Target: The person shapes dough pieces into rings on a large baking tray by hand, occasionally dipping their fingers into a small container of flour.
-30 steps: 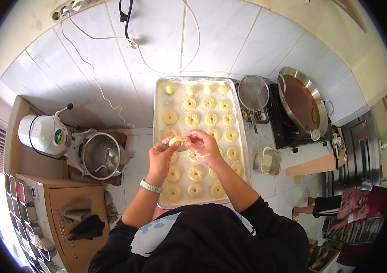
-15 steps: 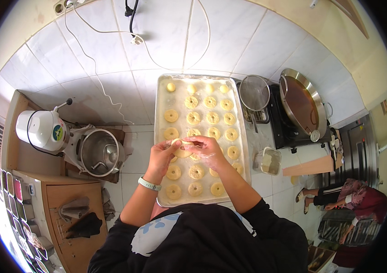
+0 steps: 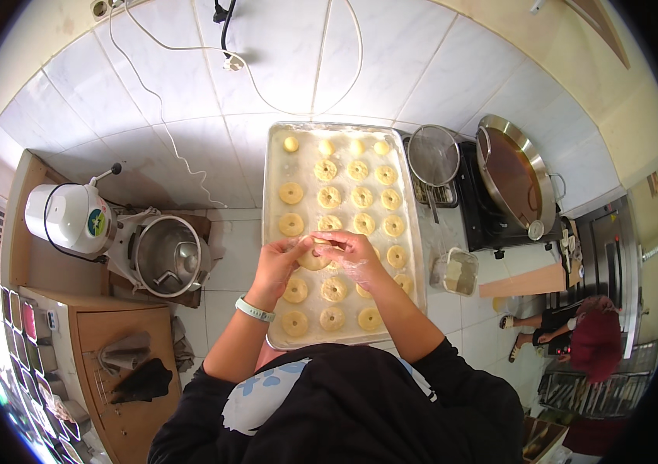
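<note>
My two arms reach up and in from my black sleeves (image 3: 415,370), and they lean toward each other like the sides of a tent. My left hand (image 3: 273,264) slants up to the right, and a pale green band (image 3: 255,310) goes round its wrist. My right hand (image 3: 354,258) slants up to the left and has white powder on it. Both wrists are low and the hands nearly meet in front of me. The fingers are closed in a pinch, left and right, on one soft, pale yellow ring of dough (image 3: 313,264). My left thumb lies on its left edge, and my right fingers hold the other side.

The ring is over the big silver metal tray (image 3: 292,167), a bit below its middle. I can't tell if it touches the tray. Flat pale yellow dough rings (image 3: 334,289) lie in rows all round my hands. Four small round yellow dough balls (image 3: 291,145) sit along the far end. The tray lies on the white tiled bench (image 3: 232,267).
</note>
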Demonstrator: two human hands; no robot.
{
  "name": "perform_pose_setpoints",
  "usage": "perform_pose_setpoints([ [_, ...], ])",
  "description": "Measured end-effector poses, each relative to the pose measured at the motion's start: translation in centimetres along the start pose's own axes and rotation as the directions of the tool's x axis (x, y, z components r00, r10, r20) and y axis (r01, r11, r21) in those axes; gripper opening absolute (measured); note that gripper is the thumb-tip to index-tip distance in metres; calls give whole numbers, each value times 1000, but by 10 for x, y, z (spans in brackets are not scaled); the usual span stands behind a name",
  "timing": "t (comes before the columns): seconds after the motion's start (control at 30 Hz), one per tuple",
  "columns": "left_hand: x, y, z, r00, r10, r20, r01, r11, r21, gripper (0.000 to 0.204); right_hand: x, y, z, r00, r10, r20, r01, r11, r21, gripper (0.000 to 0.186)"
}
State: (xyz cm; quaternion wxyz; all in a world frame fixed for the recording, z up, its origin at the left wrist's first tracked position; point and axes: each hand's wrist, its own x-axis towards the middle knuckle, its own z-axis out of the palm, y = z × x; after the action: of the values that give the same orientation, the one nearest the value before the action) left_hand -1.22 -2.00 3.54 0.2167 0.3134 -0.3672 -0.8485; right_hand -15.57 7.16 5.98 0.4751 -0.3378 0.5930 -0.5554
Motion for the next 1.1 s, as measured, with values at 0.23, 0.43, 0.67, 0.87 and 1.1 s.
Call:
perform_pose_setpoints([
  [0.23,0,3,-2,998,-42,39,43,999,-21,26,0,4,1,999,-3,-32,3,1000,16,29],
  [0.43,-2,8,1,998,-64,29,64,998,-4,26,3,6,-6,999,34,-31,-30,992,122,30],
  [0.67,1,8,-3,998,-37,-45,37,999,7,28,5,-4,-6,999,37,8,-38,994,99,28],
  [0.87,4,4,-4,999,-47,-23,47,999,6,29,4,4,-10,998,62,31,-64,995,71,28],
  [1.1,11,1,-6,993,-114,-16,115,991,65,31,6,10,-11,992,94,84,-99,994,55,30],
])
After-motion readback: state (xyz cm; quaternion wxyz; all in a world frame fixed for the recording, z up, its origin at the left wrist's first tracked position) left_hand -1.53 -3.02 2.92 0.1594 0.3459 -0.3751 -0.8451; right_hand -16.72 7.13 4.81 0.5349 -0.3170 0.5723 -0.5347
